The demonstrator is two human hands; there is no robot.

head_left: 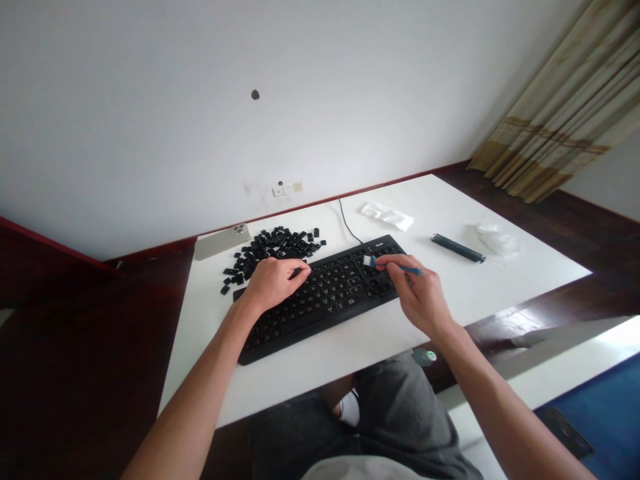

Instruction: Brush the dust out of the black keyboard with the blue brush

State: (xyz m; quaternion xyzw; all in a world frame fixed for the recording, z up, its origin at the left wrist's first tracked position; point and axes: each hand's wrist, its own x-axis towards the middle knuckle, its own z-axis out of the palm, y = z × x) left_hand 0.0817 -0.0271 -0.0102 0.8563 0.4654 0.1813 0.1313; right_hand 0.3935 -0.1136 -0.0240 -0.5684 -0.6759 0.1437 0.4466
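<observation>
Grey-trousered knees (400, 407) aside, I'm mid-brushing: right hand (423, 300) pinching small blue brush (395, 265), left hand (273, 283) flat on black plastic keyboard (325, 293), next sweep leftward.

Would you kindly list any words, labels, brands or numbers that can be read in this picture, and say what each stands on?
None can be read.
Keyboard: pale key legends, too small to read.
Loose keycaps: no markings legible.
Small brush in the right hand: no lettering shows.
Phone: back side up, no logo discernible.
Wall sockets: no text legible.
</observation>
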